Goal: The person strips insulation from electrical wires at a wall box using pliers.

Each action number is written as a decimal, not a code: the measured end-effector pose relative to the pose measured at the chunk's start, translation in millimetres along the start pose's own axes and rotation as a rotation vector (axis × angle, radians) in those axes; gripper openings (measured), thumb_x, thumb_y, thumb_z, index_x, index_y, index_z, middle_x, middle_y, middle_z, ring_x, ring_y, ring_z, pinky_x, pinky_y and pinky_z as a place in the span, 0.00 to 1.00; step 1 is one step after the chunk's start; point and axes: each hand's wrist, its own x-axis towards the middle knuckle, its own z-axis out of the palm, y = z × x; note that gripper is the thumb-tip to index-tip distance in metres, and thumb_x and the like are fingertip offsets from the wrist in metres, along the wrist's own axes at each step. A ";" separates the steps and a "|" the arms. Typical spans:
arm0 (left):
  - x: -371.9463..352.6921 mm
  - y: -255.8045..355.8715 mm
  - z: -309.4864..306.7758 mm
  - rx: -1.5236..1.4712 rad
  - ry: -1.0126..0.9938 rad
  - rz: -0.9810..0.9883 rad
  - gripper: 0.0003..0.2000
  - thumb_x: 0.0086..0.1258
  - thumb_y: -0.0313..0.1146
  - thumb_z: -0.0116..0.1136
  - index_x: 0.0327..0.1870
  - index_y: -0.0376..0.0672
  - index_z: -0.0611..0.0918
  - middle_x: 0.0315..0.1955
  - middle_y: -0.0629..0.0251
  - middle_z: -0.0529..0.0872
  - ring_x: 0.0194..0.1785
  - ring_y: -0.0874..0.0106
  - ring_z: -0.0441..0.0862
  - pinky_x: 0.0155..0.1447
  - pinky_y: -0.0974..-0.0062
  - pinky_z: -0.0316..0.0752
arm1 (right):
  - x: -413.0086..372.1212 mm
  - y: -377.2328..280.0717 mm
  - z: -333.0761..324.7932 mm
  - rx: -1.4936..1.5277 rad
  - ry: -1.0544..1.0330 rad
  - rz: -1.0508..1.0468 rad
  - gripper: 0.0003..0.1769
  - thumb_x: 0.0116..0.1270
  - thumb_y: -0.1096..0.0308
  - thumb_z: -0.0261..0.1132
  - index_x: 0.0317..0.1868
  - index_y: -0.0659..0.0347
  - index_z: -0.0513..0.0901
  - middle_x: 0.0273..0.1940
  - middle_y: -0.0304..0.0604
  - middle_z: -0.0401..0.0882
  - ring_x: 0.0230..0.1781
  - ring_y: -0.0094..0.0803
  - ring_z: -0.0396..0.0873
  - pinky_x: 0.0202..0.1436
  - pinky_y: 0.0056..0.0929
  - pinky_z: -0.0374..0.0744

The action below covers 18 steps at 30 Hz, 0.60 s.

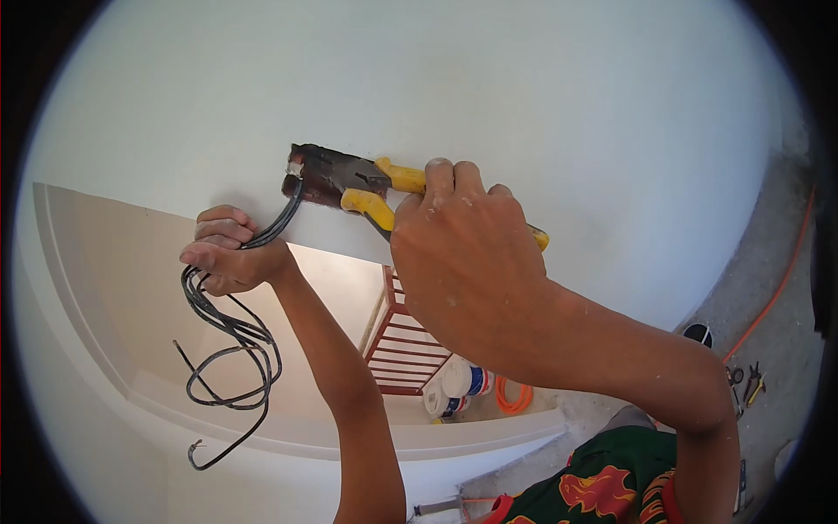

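A bundle of black electrical wires point(234, 327) comes out of a rectangular recess point(319, 191) cut into the white wall. My left hand point(229, 249) is closed around the bundle just below the recess, and the loose ends hang beneath it in loops, one with a bent tip. In my right hand point(476, 253) are pliers point(374, 207) with yellow and black handles, the fingers wrapped round the grips. Their dark head reaches into the right part of the recess, and the handles stand apart. The jaw tips are hard to make out against the dark opening.
Below are a red railing point(410, 354), white buckets point(460, 379) and a coiled orange hose point(513, 397). An orange cord point(775, 293) and hand tools point(754, 384) lie on the concrete floor at right. A white ledge point(489, 441) curves beneath the arms.
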 end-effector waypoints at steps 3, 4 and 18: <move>-0.1 3.1 -0.7 0.023 0.014 0.007 0.27 0.80 0.44 0.43 0.13 0.49 0.59 0.07 0.70 0.59 0.14 0.72 0.66 0.21 0.80 0.67 | -1.0 -2.5 2.3 -0.009 0.015 -0.002 0.11 0.52 0.71 0.66 0.33 0.73 0.81 0.37 0.57 0.76 0.40 0.39 0.76 0.32 0.31 0.76; 0.0 4.1 -0.9 0.025 0.026 0.001 0.27 0.80 0.44 0.43 0.13 0.49 0.58 0.07 0.70 0.59 0.14 0.72 0.65 0.21 0.80 0.67 | -1.2 -4.3 4.3 -0.029 0.041 -0.009 0.12 0.52 0.71 0.66 0.33 0.74 0.81 0.38 0.58 0.76 0.40 0.39 0.76 0.32 0.31 0.75; -9.0 18.3 11.4 0.047 -0.004 0.025 0.26 0.80 0.46 0.41 0.16 0.49 0.57 0.08 0.69 0.58 0.13 0.73 0.64 0.20 0.81 0.66 | -7.6 15.7 -8.2 0.054 -0.054 0.036 0.08 0.54 0.73 0.65 0.31 0.71 0.80 0.32 0.52 0.74 0.33 0.37 0.77 0.27 0.33 0.77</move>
